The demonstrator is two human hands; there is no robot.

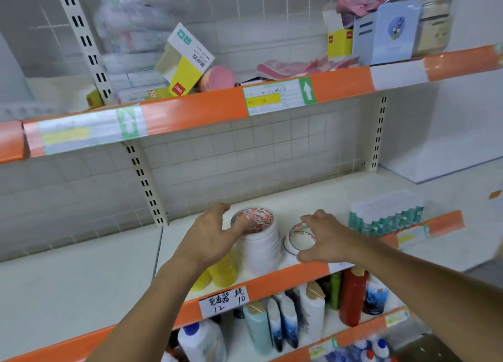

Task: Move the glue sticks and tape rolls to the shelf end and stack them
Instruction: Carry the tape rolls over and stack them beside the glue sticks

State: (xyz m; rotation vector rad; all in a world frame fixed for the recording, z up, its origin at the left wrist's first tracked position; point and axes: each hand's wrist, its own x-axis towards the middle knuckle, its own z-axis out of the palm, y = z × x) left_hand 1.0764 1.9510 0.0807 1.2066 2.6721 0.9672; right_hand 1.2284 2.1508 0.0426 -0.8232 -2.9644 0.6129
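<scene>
Middle shelf (272,195), white, orange front rail. Left hand (209,235) lies against the side of a tall white stack of tape rolls (260,242); thumb rests on the printed top face, fingers loosely curved around the far side, not clearly clamped. The stack stands upright near the front edge of the shelf.

Right hand (324,238) curls over a shorter roll stack (295,238) just right of the tall one; fingers wrap its top and near side, gripping it. The two stacks stand just beside each other; contact between them cannot be told.

Yellow rolls (220,273) sit at the front edge under the left wrist, partly hidden.

To the right on the same shelf, a shrink-wrapped pack of white-and-teal sticks (386,212), probably glue sticks — blur hides the labels. It stands near the right hand, not touched.

Upper shelf: a tilted yellow-and-white carton (185,62), flap end up, contents not visible; a pink roll (217,77) beside it; a small open yellow box (339,42) farther right, contents not seen.

Lower shelf: upright bottles (307,315), white, blue, red, green, packed close together.
</scene>
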